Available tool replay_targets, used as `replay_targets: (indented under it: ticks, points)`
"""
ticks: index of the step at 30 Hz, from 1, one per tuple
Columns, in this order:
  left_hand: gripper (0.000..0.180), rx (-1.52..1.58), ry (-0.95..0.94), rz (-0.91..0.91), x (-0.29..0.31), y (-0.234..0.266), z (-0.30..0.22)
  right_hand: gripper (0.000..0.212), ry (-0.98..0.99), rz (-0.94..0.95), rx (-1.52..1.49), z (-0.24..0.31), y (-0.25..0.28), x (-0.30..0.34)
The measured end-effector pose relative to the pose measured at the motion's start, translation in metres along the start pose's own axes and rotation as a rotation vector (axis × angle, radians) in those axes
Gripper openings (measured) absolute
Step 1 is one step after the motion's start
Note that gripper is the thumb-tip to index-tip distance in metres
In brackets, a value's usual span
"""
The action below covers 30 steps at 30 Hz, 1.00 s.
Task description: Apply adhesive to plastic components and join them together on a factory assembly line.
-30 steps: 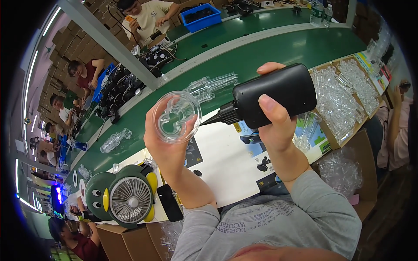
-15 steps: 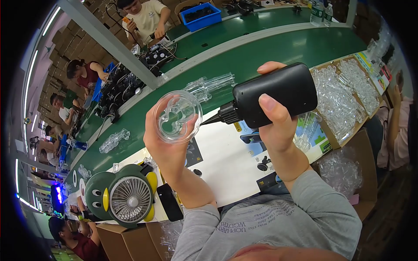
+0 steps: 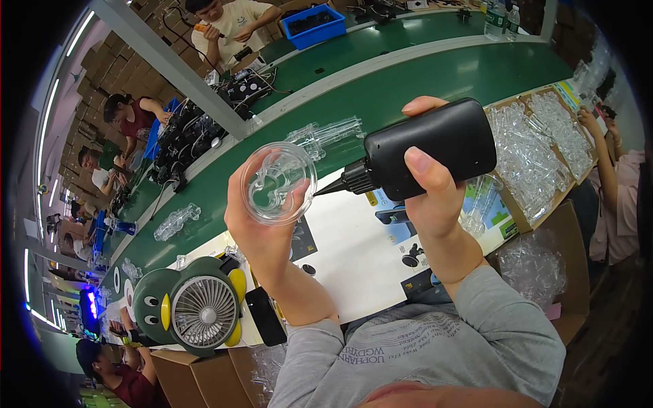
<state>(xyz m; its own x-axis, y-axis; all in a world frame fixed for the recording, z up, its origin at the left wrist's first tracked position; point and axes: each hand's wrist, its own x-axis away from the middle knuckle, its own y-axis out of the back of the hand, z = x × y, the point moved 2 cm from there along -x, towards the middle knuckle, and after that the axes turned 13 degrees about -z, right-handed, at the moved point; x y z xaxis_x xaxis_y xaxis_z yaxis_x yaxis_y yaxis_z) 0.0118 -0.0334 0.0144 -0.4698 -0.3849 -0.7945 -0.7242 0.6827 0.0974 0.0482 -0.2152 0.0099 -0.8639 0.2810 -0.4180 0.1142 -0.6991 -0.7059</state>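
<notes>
My left hand [image 3: 257,234] is closed around a clear round plastic cup-like part [image 3: 280,183], its wide rim turned up and a lobed shape visible inside. In my right hand [image 3: 435,197] I grip a black squeeze bottle [image 3: 435,146], tilted with its pointed nozzle to the left. The nozzle tip meets the right side of the part's rim in the picture; whether it truly touches, I cannot tell. Just behind, on the green belt [image 3: 398,95], lies a long clear plastic piece [image 3: 326,136]. A similar clear piece [image 3: 178,222] lies farther left.
A penguin-shaped fan [image 3: 204,314] and a black phone [image 3: 265,316] sit left of my forearm. Printed cardboard [image 3: 340,272] covers the near surface. At right are a shallow box of clear parts [image 3: 527,163] and an open carton [image 3: 571,272]. Co-workers sit across and beside the belt.
The clear pieces on the belt have shifted slightly left. My hands, the cup-like part and the bottle are almost still. A co-worker at right has raised their hands toward the parts box.
</notes>
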Motion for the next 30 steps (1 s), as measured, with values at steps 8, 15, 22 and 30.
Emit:
replay_targets:
  ticks: [8, 15, 22, 30]
  points:
    - [0.052, -0.015, -0.010, -0.003, -0.0004, 0.0001, -0.0002, 0.037, -0.010, -0.002, 0.004, 0.0014, -0.0005, 0.0005]
    - [0.052, -0.010, -0.007, -0.004, 0.0000, 0.0006, -0.0008, 0.037, 0.004, 0.010, 0.013, 0.0006, -0.0004, 0.0002]
    - [0.050, -0.025, -0.031, -0.015, 0.0004, 0.0013, 0.0006, 0.037, -0.002, -0.007, 0.005, 0.0009, -0.0011, -0.0002]
    - [0.049, -0.012, -0.021, -0.018, 0.0007, 0.0008, -0.0024, 0.037, -0.003, -0.036, -0.014, 0.0016, -0.0013, -0.0015]
